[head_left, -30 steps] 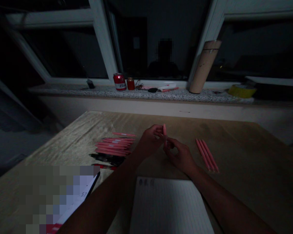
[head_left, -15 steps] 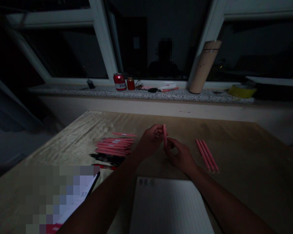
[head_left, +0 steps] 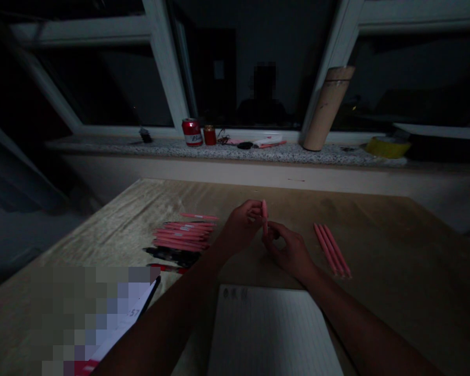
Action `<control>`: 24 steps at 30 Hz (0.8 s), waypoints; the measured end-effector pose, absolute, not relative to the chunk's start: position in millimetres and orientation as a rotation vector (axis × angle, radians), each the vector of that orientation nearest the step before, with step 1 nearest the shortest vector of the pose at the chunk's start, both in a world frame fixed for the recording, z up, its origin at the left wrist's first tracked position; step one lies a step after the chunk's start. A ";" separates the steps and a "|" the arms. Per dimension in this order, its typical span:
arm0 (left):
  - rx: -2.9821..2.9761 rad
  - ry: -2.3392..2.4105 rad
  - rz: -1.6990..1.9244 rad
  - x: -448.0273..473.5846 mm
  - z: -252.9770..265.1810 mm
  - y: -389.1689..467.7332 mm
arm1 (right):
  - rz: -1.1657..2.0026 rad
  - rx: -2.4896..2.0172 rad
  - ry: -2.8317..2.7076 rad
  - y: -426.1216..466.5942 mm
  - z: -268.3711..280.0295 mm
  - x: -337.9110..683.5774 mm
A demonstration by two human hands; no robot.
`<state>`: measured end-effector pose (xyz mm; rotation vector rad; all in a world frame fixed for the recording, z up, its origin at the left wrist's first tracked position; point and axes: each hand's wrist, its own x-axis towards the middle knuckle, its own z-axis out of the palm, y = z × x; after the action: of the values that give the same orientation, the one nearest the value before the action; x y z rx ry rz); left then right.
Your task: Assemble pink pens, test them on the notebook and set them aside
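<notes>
Both hands hold one pink pen (head_left: 265, 215) upright above the table, beyond the notepad. My left hand (head_left: 243, 222) pinches it near the upper end, fingers curled behind it. My right hand (head_left: 288, 245) has thumb and fingertips closed at its lower end. To the left lies a pile of pink pens (head_left: 184, 235), some with white labels. A single pink pen (head_left: 199, 216) lies just behind that pile, and black pens (head_left: 172, 255) and a red pen (head_left: 167, 268) lie in front. Three pink pens (head_left: 332, 250) lie side by side on the right.
A lined notepad (head_left: 270, 334) lies at the near middle, under my forearms. A lit phone (head_left: 137, 308), partly blurred out, is at left. Along the windowsill (head_left: 219, 151) stand a red can (head_left: 191, 132), a red jar (head_left: 210, 135), a tall cylinder (head_left: 329, 108) and yellow tape (head_left: 387, 147).
Almost nothing differs. Both hands stay on the upright pink pen in the same place, and the pens on the table have not moved.
</notes>
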<state>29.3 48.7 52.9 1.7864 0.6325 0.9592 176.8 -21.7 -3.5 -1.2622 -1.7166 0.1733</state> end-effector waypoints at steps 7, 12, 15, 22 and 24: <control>1.833 0.648 0.970 29.1 55.7 46.6 | 0.191 -1.273 -1.716 -21.5 -4.0 176.9; 1.809 0.738 0.996 30.5 55.6 47.1 | 0.207 -1.264 -1.700 -21.5 -4.2 176.5; 1.790 0.725 0.999 30.6 53.1 48.9 | 0.199 -1.259 -1.709 -21.7 -4.2 176.8; 1.834 0.654 0.969 28.8 52.7 48.3 | 0.180 -1.262 -1.706 -21.5 -3.6 176.7; 1.832 0.648 0.968 29.3 53.8 47.3 | 0.184 -1.263 -1.707 -21.4 -3.3 176.4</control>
<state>29.3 47.3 53.8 1.8324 0.6476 0.9684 176.4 -21.4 -3.3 -1.2633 -1.7072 0.1835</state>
